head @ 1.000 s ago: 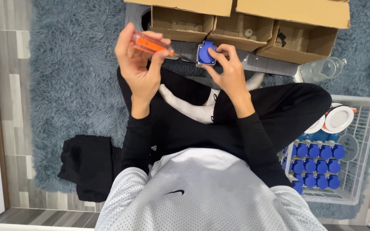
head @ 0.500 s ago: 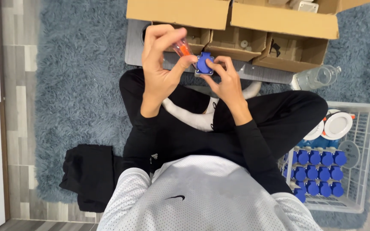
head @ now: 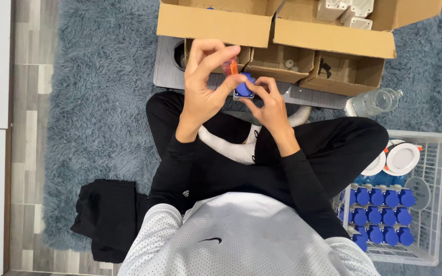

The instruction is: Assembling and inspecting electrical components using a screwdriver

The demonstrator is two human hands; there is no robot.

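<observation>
Over lap — L hand (head: 205,89) w/ orange tool (head: 229,66), R hand (head: 267,105) w/ blue part (head: 243,86).

Count: 1 blue socket part (head: 243,87) in hand, 1 orange tool (head: 229,67), 1 clear bottle (head: 373,101), 1 white wire basket (head: 438,204), 2 white round fittings (head: 402,158). Basket's blue parts (head: 379,214): too stacked to count.

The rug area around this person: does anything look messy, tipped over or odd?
Mostly tidy. A clear plastic bottle lies on its side beside the cardboard boxes, and a black garment sits crumpled at the rug's edge. Nothing looks spilled or broken.
</observation>
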